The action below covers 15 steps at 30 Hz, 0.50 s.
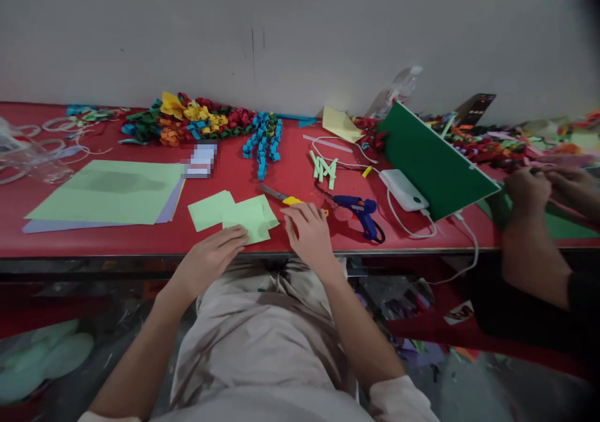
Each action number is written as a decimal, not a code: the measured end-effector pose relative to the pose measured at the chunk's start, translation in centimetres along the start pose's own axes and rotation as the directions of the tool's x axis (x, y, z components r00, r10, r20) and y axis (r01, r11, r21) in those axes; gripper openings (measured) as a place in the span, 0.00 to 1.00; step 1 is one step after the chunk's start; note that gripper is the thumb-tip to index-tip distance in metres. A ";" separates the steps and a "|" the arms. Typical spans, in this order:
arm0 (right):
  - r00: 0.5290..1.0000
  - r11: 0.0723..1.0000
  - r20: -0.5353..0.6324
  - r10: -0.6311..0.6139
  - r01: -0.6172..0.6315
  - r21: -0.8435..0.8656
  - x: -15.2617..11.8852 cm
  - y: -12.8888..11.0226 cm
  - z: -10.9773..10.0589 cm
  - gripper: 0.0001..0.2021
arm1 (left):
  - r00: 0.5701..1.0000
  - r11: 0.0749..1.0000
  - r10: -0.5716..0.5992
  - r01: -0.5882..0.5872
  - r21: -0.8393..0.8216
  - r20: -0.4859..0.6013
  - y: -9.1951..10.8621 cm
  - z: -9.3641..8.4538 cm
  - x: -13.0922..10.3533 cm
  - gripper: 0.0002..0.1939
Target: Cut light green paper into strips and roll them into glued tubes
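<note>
My left hand lies with its fingers on the lower edge of several small light green paper pieces, which overlap near the table's front edge. To their right, my right hand hovers with curled fingers over the yellow handle of a cutter or scissors; whether it holds anything is hidden. The tool's metal blade points to the upper left. A blue glue gun lies right of my right hand. Narrow light green strips lie behind it.
Large green and lilac sheets lie at the left. Colorful paper chains line the wall. A green board leans beside a white power bank with cables. Another person's hands work at the far right.
</note>
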State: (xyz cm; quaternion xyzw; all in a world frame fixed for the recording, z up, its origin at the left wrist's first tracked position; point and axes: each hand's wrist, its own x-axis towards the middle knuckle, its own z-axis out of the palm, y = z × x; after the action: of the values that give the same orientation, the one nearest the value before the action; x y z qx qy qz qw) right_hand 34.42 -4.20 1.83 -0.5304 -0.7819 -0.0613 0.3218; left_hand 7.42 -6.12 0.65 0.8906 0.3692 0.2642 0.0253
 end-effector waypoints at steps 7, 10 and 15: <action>0.955 0.976 0.212 -0.206 0.183 0.121 -0.9 -0.2 -0.1 0.13 | 0.849 0.958 -0.145 0.248 0.142 -0.508 0.2 -2.4 0.1 0.15; 0.941 0.959 0.207 -0.266 0.236 0.159 -1.4 0.3 -0.2 0.15 | 0.728 0.948 -0.104 0.279 0.153 -0.678 -0.5 -3.4 0.2 0.17; 0.935 0.932 0.099 -0.340 0.322 0.166 -3.3 0.6 -0.5 0.11 | 0.897 0.924 -0.092 0.239 0.299 -0.433 -3.3 -2.4 -0.1 0.10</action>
State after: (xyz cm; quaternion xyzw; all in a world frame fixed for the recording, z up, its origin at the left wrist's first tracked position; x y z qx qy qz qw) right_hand 35.90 -6.80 0.24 -0.3683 -0.8813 -0.0234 0.2952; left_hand 4.04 -4.20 1.90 0.7701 0.4822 0.3736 -0.1868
